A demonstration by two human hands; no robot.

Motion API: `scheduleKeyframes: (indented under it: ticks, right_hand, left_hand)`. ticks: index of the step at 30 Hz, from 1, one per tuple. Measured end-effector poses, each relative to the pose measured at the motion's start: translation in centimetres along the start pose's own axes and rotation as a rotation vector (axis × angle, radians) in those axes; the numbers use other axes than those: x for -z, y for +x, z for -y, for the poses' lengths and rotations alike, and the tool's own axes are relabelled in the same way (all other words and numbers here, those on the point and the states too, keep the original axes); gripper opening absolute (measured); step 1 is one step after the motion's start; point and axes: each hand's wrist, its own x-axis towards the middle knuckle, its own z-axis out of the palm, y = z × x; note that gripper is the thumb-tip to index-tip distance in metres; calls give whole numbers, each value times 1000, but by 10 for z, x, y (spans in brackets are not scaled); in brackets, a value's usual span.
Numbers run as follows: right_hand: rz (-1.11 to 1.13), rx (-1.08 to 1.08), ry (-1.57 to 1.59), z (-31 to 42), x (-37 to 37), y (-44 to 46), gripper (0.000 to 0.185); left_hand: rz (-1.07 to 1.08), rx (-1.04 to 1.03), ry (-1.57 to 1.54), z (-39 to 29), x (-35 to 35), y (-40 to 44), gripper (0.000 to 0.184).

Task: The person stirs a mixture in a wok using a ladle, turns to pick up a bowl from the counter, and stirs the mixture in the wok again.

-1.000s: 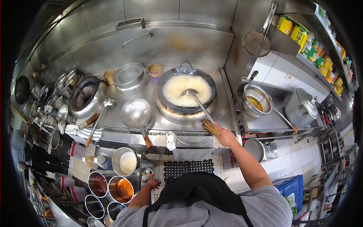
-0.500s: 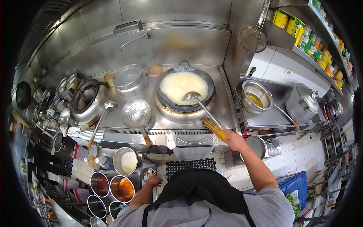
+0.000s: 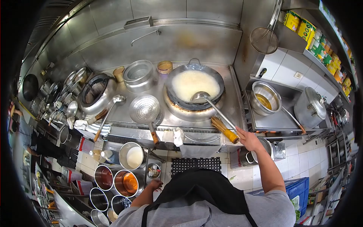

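Your right hand (image 3: 249, 140) reaches out by the stove (image 3: 231, 99)'s front-right corner, clenched round the ladle (image 3: 223, 115), its bowl now drawn from mid-wok (image 3: 193, 67) to the near rim, your left hand (image 3: 155, 185) low, grip unclear.

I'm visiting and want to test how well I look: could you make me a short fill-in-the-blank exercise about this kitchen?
1. The ____ hand grips a ladle.
2. In the picture, the perforated strainer is to the ____ of the wok.
3. The crate at the picture's lower right is coloured ____.

Missing words: right; left; blue.
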Motion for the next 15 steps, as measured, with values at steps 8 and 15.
scheduleKeyframes:
  ticks: [8, 15]
  right_hand:
    - [7, 87, 111, 14, -27, 59, 69]
    - [18, 20, 291, 47, -49, 114, 70]
  left_hand:
    - [-7, -40, -18, -2, 17, -2, 25]
    - [-5, -79, -100, 0, 23, 13, 27]
